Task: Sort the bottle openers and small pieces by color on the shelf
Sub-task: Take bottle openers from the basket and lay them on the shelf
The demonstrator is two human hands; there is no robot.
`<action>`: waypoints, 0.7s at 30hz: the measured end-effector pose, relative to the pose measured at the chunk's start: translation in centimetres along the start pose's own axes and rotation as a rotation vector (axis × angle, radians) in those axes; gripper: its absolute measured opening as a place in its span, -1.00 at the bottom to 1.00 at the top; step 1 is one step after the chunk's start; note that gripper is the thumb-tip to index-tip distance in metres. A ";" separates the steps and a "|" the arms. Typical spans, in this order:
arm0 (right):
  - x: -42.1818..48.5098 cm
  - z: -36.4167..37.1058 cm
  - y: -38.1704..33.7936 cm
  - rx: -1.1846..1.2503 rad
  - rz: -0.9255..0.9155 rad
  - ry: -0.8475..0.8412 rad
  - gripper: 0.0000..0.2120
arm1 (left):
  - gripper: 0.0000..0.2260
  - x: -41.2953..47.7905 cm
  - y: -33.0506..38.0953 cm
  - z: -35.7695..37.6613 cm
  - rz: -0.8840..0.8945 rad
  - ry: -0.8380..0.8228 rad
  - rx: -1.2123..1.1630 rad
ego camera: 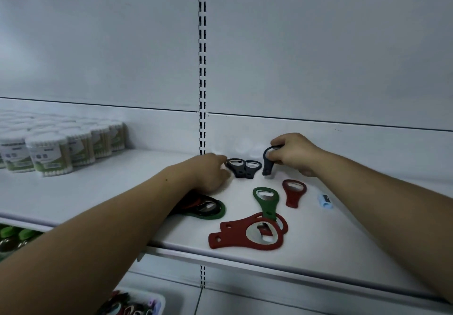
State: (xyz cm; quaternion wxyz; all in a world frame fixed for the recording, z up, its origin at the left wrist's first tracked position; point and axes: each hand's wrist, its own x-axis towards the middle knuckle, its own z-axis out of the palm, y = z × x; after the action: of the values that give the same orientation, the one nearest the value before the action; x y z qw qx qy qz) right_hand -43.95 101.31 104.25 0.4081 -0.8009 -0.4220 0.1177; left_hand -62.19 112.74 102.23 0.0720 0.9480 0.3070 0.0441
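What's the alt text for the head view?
A person's right hand grips a black bottle opener at the back of a white shelf, beside two more black openers next to the left hand. Red openers and a green opener lie nearer the front edge.

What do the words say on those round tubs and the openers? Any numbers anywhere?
Nothing here can be read.
Round tubs: label print, too blurred to read.
Red openers, green opener, black opener in the right hand: no words visible.
Blue piece: none visible.
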 end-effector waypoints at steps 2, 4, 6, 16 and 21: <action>0.1 0.7 -0.5 0.151 0.039 -0.032 -0.57 | -0.65 0.1 -0.3 0.1 -0.038 -0.016 0.038; 0.3 1.6 -0.8 0.111 0.026 -0.052 -0.61 | -0.67 0.1 -0.4 0.2 -0.040 -0.006 0.037; 0.5 2.4 -0.7 -0.024 -0.022 -0.054 -0.57 | -0.64 0.0 -0.5 0.3 -0.031 0.010 0.017; -0.6 3.3 -1.4 -0.511 -0.174 -0.073 -0.61 | -0.50 -0.4 1.0 0.1 0.044 0.082 -0.048; -0.9 2.7 -1.6 -0.565 -0.137 -0.211 -0.64 | -0.52 0.4 1.5 -0.3 0.038 0.037 0.045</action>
State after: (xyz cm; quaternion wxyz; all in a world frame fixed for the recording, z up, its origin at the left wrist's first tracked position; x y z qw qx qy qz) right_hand -46.95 102.61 103.59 0.1301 -0.8357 -0.5311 0.0505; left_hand -61.06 111.77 102.80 0.0442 0.9540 0.2912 0.0559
